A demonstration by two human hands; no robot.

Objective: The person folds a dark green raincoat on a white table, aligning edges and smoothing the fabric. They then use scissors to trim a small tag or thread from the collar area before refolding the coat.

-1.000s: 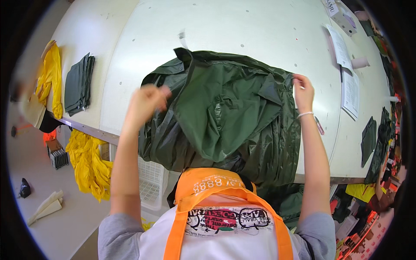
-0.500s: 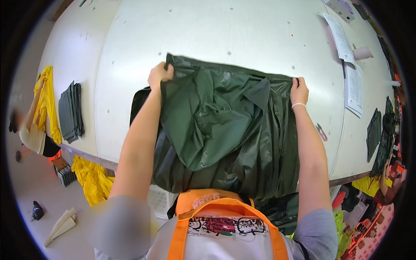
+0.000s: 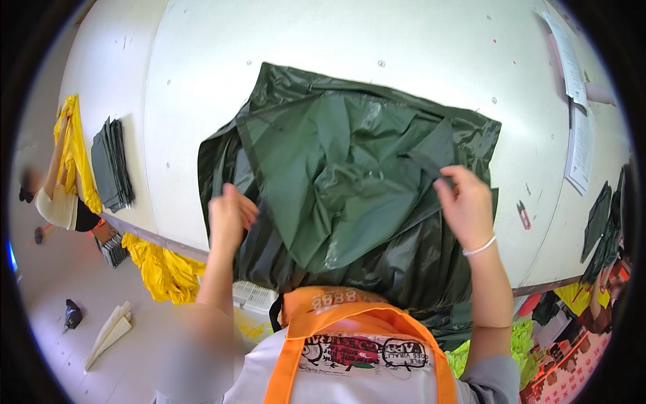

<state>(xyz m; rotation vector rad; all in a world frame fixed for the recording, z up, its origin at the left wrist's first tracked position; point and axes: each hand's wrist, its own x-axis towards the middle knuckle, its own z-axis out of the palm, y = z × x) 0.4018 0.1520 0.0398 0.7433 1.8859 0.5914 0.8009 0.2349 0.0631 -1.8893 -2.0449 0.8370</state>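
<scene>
A large sheet of glossy dark green waterproof fabric lies rumpled on the pale table before me, its near part hanging over the front edge. The far edge rests on the tabletop, with a loose, creased layer on top. At its left side, my left hand is curled closed on a fold of the fabric. My right hand, with a white bracelet at the wrist, pinches a flap on the right side between thumb and fingers. Whether the fabric is a finished garment cannot be seen.
On the table lie a stack of dark green pieces at left, small red-handled snips and paper sheets at right. Yellow fabric hangs below the left edge. A co-worker handles yellow fabric at far left.
Both hands have let go of the fabric's far edge and come nearer to me. That edge now lies flat on the table, and the hands hold the sides lower down.
</scene>
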